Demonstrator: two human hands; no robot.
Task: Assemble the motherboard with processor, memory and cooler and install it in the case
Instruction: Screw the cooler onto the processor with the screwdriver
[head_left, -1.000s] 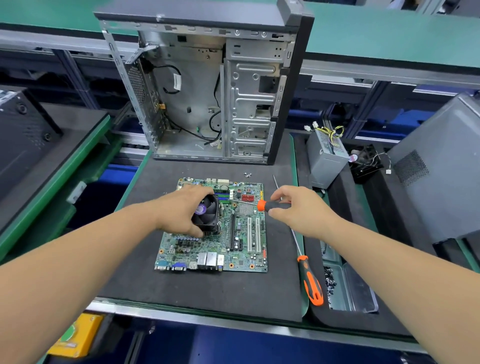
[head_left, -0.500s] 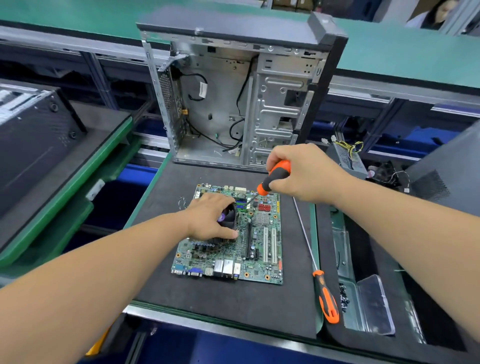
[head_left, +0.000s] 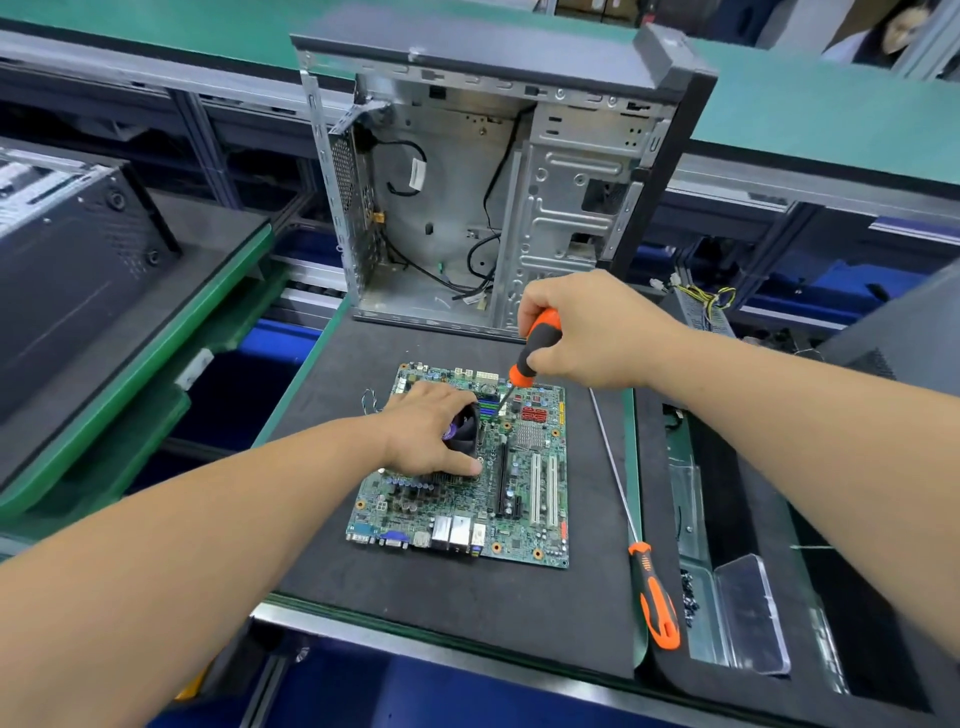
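- Head view looks down at two bare arms reaching over a dark table (head_left: 457, 597).
- A green motherboard (head_left: 524, 499) lies flat on the table, right under both hands.
- The left hand (head_left: 431, 434) rests on top of the cooler (head_left: 464, 428), a black fan block sitting on the motherboard. Its fingers curl over the far side of the cooler and the thumb presses along the near side, so it grips the cooler.
- The right hand (head_left: 587, 332) is up above the far edge of the motherboard. Its fingers are wrapped tight round the orange and black handle of a short screwdriver (head_left: 535, 348).
- The short screwdriver tilts down toward the left hand. Its thin metal tip comes down on the motherboard just beside the cooler, on the right hand's side of it. I cannot tell if the tip sits in a screw.
- Past both hands stands the case (head_left: 519, 182), upright with its side open. Black wires hang inside it.
- A long screwdriver (head_left: 655, 608) lies on the table under the right arm, just beside the motherboard. Its orange handle points toward the person.
- Further out past the right arm sits a clear plastic box (head_left: 748, 613) with small dark screws (head_left: 690, 597) in it.
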